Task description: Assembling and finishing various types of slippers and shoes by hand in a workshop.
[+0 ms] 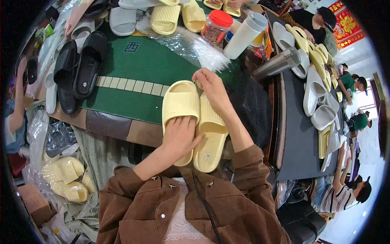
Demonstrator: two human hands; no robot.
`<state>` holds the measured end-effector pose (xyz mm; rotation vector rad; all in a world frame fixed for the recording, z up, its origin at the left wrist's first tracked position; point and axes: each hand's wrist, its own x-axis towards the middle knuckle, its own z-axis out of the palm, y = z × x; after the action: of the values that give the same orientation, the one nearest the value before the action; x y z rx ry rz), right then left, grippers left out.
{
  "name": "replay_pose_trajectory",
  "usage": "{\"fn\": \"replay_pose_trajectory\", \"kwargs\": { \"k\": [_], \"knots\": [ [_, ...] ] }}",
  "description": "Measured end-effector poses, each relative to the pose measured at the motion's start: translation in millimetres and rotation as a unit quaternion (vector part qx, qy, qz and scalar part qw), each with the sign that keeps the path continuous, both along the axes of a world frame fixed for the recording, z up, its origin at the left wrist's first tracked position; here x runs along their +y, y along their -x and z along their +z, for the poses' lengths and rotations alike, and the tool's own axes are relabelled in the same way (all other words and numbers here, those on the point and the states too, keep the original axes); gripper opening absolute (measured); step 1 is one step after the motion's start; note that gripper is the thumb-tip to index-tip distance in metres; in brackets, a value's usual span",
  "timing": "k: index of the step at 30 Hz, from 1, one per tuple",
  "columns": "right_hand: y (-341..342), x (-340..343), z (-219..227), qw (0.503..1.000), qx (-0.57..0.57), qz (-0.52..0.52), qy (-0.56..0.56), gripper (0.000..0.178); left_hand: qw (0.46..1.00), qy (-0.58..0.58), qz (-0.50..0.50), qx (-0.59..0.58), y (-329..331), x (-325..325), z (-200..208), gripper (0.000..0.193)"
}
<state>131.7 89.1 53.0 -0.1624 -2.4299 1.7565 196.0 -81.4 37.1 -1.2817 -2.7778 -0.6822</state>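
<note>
A pair of pale yellow slide slippers [180, 101] is side by side in front of me, toes away, at the table's near edge. My left hand [178, 136] has its fingers tucked under the left slipper's strap, and its thumb reaches across to the right slipper [208, 152]. My right hand [213, 90] lies across the right slipper's front, hiding part of its toe and strap. Its fingertips pinch together by the gap between the two toes; what they hold is too small to make out. A small white label is on the right slipper's heel.
Black slippers [90, 65] lie left on the green mat [122, 61]. Beyond are more yellow slippers [165, 19], clear plastic bags [191, 44], a red-lidded jar [217, 26], a white bottle [245, 36] and a steel tumbler [276, 64]. More slippers cover the right table [292, 134]; people work nearby.
</note>
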Motion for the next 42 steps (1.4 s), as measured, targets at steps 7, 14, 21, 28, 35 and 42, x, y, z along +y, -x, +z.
{"fn": "replay_pose_trajectory", "kwargs": {
  "k": [7, 14, 21, 28, 35, 42],
  "knots": [
    [-23.4, -3.0, 6.4, 0.997, 0.064, -0.035, 0.008, 0.021, 0.983, -0.182, -0.033, -0.018, 14.7, -17.1, 47.3, 0.022],
    [-23.3, -4.7, -13.3, 0.986, 0.133, -0.097, 0.038, 0.021, 0.957, -0.27, 0.024, -0.106, 89.5, 37.3, 23.6, 0.018],
    [-22.0, 1.8, -21.2, 0.975, 0.177, -0.136, 0.006, 0.016, 0.887, -0.362, 0.064, -0.281, 90.9, 53.1, 5.7, 0.012],
    [-28.1, -1.1, -13.2, 0.972, 0.212, -0.102, 0.018, 0.028, 0.846, -0.403, 0.068, -0.344, 94.5, 50.0, 4.0, 0.007],
    [-27.1, 10.9, -20.7, 0.964, 0.107, -0.109, 0.216, 0.03, 0.861, -0.382, 0.053, -0.332, 98.0, 47.3, 6.3, 0.008],
    [-24.2, -0.5, -20.4, 0.965, 0.221, -0.101, 0.094, 0.031, 0.865, -0.408, 0.042, -0.288, 97.3, 50.5, -5.7, 0.01]
  ]
}}
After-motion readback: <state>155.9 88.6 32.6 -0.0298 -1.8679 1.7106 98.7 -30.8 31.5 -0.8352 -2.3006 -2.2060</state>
